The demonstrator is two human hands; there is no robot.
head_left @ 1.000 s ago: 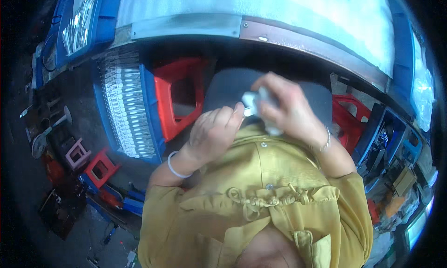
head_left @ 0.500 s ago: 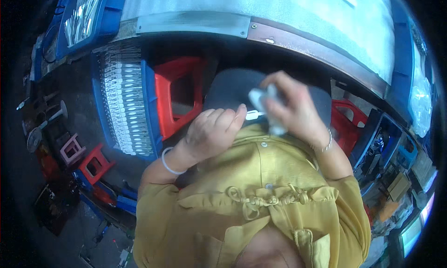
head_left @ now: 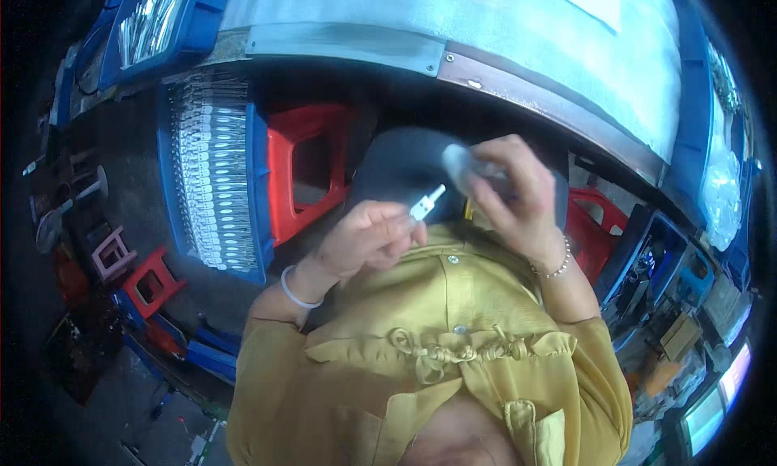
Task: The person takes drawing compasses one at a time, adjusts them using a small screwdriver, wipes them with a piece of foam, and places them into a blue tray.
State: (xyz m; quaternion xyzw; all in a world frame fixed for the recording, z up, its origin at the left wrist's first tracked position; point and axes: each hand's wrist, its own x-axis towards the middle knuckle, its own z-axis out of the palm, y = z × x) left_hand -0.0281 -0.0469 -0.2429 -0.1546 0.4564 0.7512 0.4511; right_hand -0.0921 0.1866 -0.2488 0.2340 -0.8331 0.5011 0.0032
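Note:
Over my lap, my left hand (head_left: pixel 366 238) is closed on a small white part (head_left: pixel 426 204) with a narrow tip, which sticks out between thumb and fingers toward the upper right. My right hand (head_left: pixel 522 192) bunches a pale, light-grey cloth (head_left: pixel 458 165) in bent fingers, just right of that tip. A small gap shows between the cloth and the part. The cloth is smeared by motion, and the rest of the part is hidden in my left hand.
A blue bin (head_left: pixel 261 183) with stacked rows of white pieces stands at left beside a red stool (head_left: pixel 279 171). Ahead runs the worktable edge (head_left: pixel 526 90). Another blue tray (head_left: pixel 190 41) holds shiny thin pieces. Right of me are a red stool (head_left: pixel 584 231) and a dark crate (head_left: pixel 627 260).
The cloth has come off the white part, leaving its tip bare. My left hand has turned and lowered slightly, tilting the part upward. My right hand has shifted a little right.

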